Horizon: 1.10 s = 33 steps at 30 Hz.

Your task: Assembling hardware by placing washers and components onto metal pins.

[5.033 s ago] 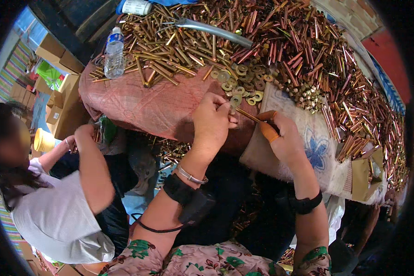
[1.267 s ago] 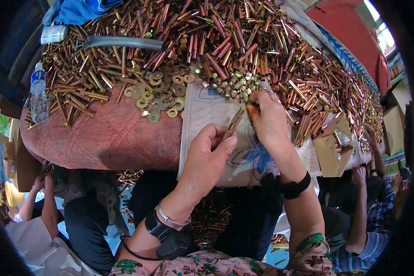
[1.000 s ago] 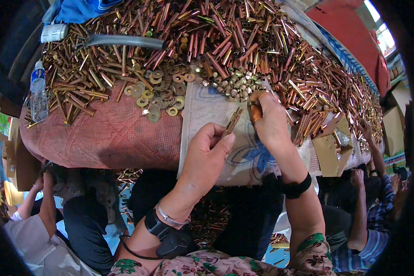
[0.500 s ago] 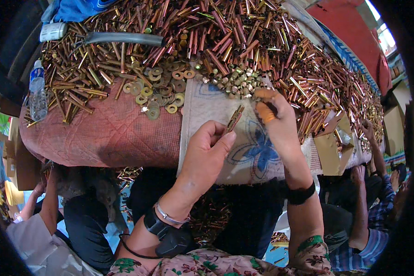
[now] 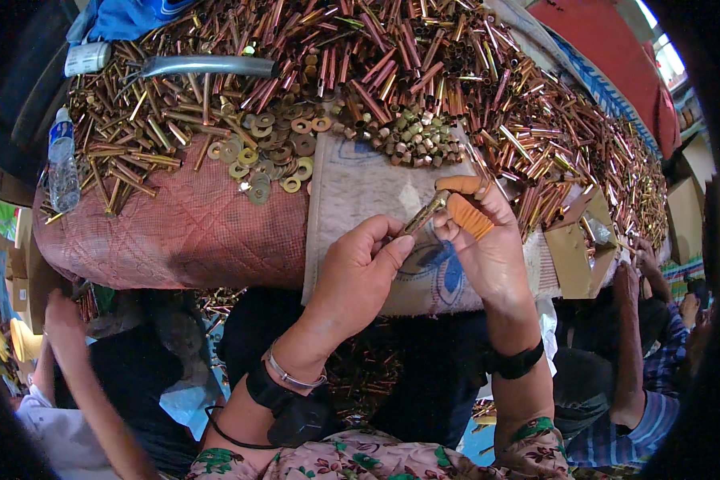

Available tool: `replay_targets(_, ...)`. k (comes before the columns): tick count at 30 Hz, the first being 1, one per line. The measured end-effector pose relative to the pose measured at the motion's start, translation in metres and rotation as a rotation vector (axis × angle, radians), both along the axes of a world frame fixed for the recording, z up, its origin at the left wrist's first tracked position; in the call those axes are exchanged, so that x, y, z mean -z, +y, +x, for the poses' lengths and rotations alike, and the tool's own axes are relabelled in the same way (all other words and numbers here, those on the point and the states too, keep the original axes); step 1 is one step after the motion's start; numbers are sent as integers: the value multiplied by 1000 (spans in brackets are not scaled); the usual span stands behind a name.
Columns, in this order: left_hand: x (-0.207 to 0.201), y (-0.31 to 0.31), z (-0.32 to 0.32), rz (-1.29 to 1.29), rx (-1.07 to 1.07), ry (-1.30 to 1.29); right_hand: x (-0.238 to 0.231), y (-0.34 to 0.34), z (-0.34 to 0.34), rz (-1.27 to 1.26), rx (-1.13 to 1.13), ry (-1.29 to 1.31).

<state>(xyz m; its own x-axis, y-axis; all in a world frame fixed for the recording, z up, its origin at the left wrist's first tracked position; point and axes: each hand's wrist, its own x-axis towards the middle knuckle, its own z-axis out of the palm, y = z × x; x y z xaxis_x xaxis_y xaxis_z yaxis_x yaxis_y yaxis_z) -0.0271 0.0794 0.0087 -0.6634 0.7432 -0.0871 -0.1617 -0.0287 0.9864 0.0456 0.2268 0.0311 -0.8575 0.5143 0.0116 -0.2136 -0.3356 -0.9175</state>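
My left hand (image 5: 358,268) pinches a thin brass-coloured anchor bolt (image 5: 418,218) between thumb and forefinger, its far end tilted up to the right. My right hand (image 5: 484,228) wears orange covers on two fingers, which close around the bolt's far end. Whether a small nut sits between these fingers is hidden. Just beyond lies a heap of small brass-coloured nuts (image 5: 420,138). Flat washers (image 5: 272,148) are spread to the left of them. Below the bolt is a pale cloth (image 5: 340,192) with a blue flower pattern.
Copper-coloured metal tubes (image 5: 376,48) pile up across the far side. Longer bolts (image 5: 128,152) lie at the left, by a water bottle (image 5: 62,164). A clear hose (image 5: 208,66) rests on the pile. An opened cardboard box (image 5: 572,256) stands at right. Other people's arms work at both sides.
My right hand has come from beside the nut heap down and left to the bolt's far end, and its fingers have closed there. My left hand still holds the bolt.
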Motion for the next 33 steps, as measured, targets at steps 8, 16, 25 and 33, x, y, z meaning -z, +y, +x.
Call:
replay_targets(8,-2,-3,-1,-34,24,54,-4,3,4,183,-53,-92)
replay_targets(16,-3,-13,3,-100,66,114,-8,6,16,375,-117,-246)
replay_targets(25,-18,-34,8,-53,267,-257,-21,-9,39,606,-153,-231)
replay_targets(33,-21,-70,34,-94,337,-453,-17,-39,71,556,-199,-228)
